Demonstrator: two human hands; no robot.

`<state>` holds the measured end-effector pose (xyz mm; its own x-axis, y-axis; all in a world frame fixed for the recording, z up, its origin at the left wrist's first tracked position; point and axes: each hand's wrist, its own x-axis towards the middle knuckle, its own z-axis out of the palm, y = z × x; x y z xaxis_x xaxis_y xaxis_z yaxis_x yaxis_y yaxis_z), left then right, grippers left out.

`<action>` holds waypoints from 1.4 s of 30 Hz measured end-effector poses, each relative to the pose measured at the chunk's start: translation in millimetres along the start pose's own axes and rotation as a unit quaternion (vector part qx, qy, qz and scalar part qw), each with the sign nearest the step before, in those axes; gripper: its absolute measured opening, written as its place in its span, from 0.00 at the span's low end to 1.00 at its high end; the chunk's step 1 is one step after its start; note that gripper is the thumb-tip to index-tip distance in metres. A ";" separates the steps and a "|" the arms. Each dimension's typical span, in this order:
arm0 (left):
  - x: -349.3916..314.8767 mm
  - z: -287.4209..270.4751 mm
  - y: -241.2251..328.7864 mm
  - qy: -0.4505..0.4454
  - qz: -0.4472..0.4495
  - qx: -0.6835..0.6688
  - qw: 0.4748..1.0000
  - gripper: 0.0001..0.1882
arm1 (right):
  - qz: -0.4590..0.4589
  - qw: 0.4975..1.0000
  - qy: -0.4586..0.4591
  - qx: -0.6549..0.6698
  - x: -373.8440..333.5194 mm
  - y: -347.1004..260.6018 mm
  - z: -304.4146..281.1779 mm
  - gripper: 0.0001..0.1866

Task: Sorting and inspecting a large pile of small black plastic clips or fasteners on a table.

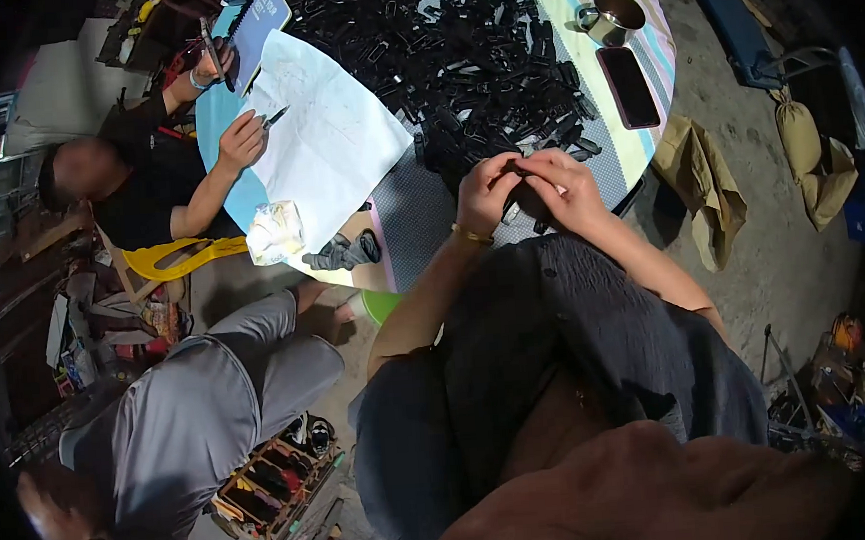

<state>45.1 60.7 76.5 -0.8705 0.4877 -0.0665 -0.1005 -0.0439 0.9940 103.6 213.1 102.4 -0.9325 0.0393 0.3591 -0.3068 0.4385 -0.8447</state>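
My left hand (486, 201) and my right hand (567, 188) meet at the near edge of the round table. Both are closed, thumbs and fingertips pinched together on a small black plastic piece (516, 167). Fingers cover most of that piece, so its exact shape is hidden. Just beyond my hands spreads a large heap of black plastic buckles (478, 61), some with lighter metallic glints. A few more dark pieces lie under and beside my fingers.
To the right are a metal mug (617, 14) and a dark-screened phone (630, 88). At left, a person holds a pen (277, 115) over a large white sheet (329, 147), near grey gloves (343, 251). Another person in grey sits lower left. A brown bag (699, 186) is beside the table.
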 end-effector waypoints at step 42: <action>12.4 28.1 30.4 -0.190 -0.110 0.012 0.976 0.18 | 0.300 0.884 -0.134 0.332 -32.6 18.1 -39.3 0.14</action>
<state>44.9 89.9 108.3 -0.5870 0.7717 -0.2449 -0.2489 0.1158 0.9616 135.9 255.0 91.0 -0.9500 -0.1660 -0.2646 0.2968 -0.2160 -0.9302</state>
